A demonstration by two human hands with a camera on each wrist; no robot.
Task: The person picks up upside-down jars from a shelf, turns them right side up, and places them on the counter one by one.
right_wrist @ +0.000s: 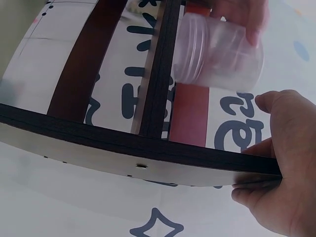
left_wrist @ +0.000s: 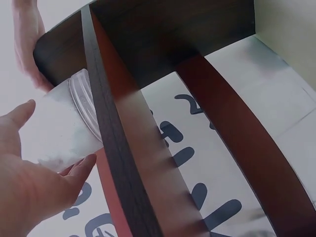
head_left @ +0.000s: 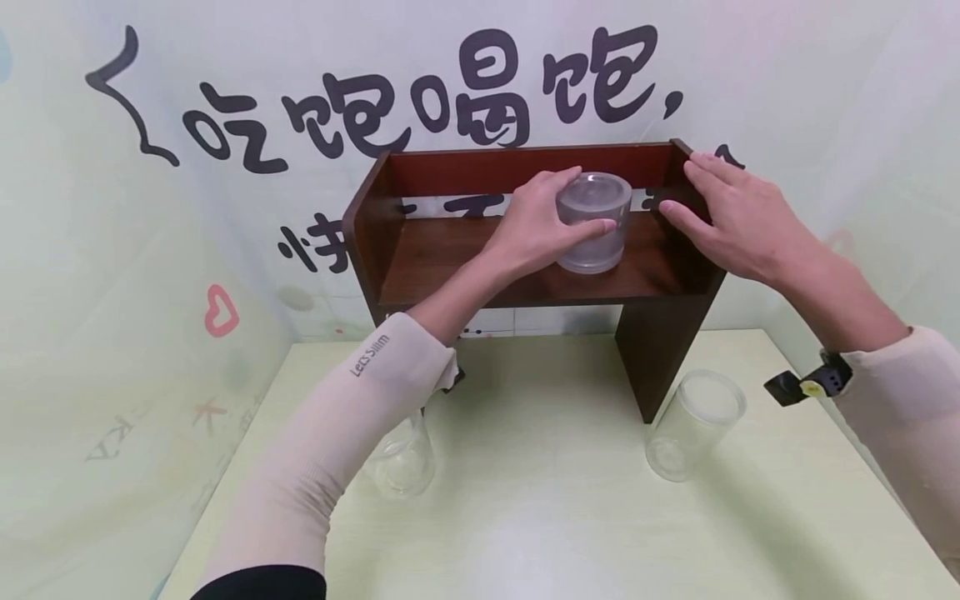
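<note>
A clear plastic jar (head_left: 592, 242) stands on the upper board of a dark brown wooden shelf (head_left: 450, 250), right of its middle. My left hand (head_left: 536, 221) holds the jar from the left, thumb across the front and fingers behind. In the right wrist view, the ridged end of the jar (right_wrist: 227, 54) is down at the board. My right hand (head_left: 738, 217) grips the shelf's right side panel near its top. Seen from the right wrist, the thumb and some fingers of the right hand (right_wrist: 291, 153) lie on either side of the panel edge.
On the pale table (head_left: 525, 517), a second clear jar (head_left: 697, 425) stands beside the shelf's right leg. Another clear container (head_left: 401, 467) is at the left, partly behind my left sleeve. A printed cloth (head_left: 465, 33) with black characters hangs behind the shelf.
</note>
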